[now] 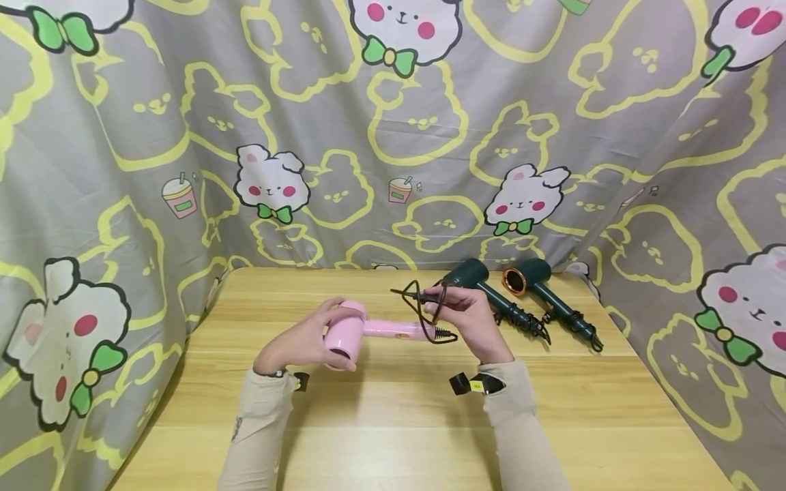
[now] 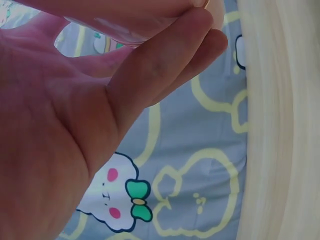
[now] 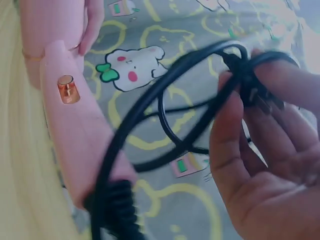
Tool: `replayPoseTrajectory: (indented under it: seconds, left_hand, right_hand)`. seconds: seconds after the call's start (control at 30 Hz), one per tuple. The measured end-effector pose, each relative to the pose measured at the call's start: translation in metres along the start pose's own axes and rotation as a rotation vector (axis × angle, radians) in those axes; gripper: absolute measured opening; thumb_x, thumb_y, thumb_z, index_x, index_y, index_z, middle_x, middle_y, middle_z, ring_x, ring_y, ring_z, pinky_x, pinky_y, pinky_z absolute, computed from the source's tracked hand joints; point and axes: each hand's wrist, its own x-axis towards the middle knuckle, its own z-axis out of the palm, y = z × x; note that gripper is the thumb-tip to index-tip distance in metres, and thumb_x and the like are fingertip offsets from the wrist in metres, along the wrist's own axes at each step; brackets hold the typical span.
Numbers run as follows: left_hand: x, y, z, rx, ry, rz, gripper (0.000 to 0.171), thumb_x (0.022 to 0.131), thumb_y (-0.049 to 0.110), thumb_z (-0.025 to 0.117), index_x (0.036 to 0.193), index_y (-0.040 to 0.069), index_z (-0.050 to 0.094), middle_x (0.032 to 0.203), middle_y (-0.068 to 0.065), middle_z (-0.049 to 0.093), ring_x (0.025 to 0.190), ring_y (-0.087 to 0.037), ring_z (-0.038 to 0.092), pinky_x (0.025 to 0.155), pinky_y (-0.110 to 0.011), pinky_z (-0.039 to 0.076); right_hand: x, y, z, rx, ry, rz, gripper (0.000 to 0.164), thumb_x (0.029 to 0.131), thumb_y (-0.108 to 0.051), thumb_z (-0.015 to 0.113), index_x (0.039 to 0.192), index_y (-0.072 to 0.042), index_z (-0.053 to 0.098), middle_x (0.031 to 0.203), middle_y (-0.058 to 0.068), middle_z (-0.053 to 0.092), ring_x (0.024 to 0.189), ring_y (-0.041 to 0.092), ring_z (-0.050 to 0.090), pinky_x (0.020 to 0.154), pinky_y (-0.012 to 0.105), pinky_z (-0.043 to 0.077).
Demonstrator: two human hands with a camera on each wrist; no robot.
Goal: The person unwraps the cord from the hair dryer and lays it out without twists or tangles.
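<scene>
A pink hair dryer (image 1: 345, 339) is held above the table, its handle pointing right. My left hand (image 1: 307, 339) grips the dryer's barrel from the left; in the left wrist view the fingers curl along the pink shell (image 2: 125, 22). From the handle's end a black power cord (image 1: 422, 310) rises in loose loops. My right hand (image 1: 469, 317) pinches the cord near its plug (image 3: 250, 90), with the loops hanging off to the left. A copper-coloured switch (image 3: 68, 89) shows on the handle in the right wrist view.
Two dark green hair dryers lie at the back right of the wooden table (image 1: 393, 423). The nearer dark dryer (image 1: 469, 273) is just behind my right hand; the other dark dryer (image 1: 534, 276) has a copper rim. A patterned curtain (image 1: 424, 136) surrounds the table's back and sides.
</scene>
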Motion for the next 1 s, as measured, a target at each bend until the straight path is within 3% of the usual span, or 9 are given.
replayPoseTrajectory:
  seconds: [0.23,0.4,0.5,0.67,0.8,1.0]
  left_hand:
    - [-0.007,-0.012,-0.011,0.013,0.085,-0.041,0.088,0.062,0.046,0.099,0.140,0.036,0.059,0.164,-0.015,0.028,0.114,-0.035,0.061,0.083,-0.041,0.050]
    - [-0.015,-0.019,-0.019,0.010,0.145,-0.067,0.092,0.061,0.044,0.100,0.142,0.039,0.057,0.166,-0.012,0.025,0.108,-0.032,0.063,0.082,-0.040,0.051]
    - [-0.019,-0.021,-0.022,-0.009,0.174,-0.074,0.092,0.061,0.045,0.100,0.141,0.039,0.057,0.166,-0.010,0.026,0.108,-0.033,0.063,0.084,-0.042,0.051]
    - [-0.024,-0.022,-0.027,0.010,0.204,-0.078,0.093,0.062,0.048,0.099,0.144,0.037,0.056,0.168,-0.015,0.022,0.124,-0.043,0.057,0.092,-0.055,0.052]
    - [-0.026,-0.027,-0.030,0.011,0.226,-0.089,0.094,0.062,0.048,0.099,0.145,0.035,0.056,0.169,-0.018,0.021,0.136,-0.050,0.048,0.101,-0.069,0.045]
    - [-0.029,-0.041,-0.034,-0.001,0.255,-0.127,0.093,0.062,0.048,0.099,0.144,0.035,0.057,0.170,-0.019,0.020,0.140,-0.049,0.044,0.105,-0.070,0.042]
  right_hand:
    - [-0.011,-0.020,0.010,-0.176,-0.239,-0.055,0.023,0.089,-0.009,0.080,0.112,-0.010,0.080,0.113,0.012,0.079,0.093,0.016,0.077,0.077,0.031,0.061]
    - [-0.015,-0.020,0.003,-0.278,-0.460,-0.017,0.023,0.091,-0.003,0.077,0.112,-0.013,0.081,0.109,0.005,0.081,0.089,0.013,0.075,0.072,0.026,0.059]
    - [-0.015,-0.017,-0.005,-0.378,-0.542,-0.025,0.027,0.091,-0.002,0.075,0.111,-0.018,0.081,0.107,0.000,0.081,0.087,0.010,0.073,0.074,0.025,0.058]
    - [-0.017,-0.016,-0.020,-0.505,-0.557,-0.033,0.021,0.089,-0.011,0.079,0.106,-0.024,0.080,0.107,-0.006,0.078,0.097,0.008,0.070,0.083,0.028,0.056]
    - [-0.020,-0.019,-0.034,-0.550,-0.553,-0.021,0.015,0.089,-0.014,0.081,0.100,-0.023,0.079,0.100,-0.007,0.077,0.090,0.007,0.067,0.079,0.028,0.055]
    - [-0.028,-0.020,-0.061,-0.614,-0.471,0.062,0.010,0.088,-0.016,0.082,0.088,-0.019,0.074,0.086,-0.004,0.073,0.076,0.008,0.065,0.072,0.026,0.054]
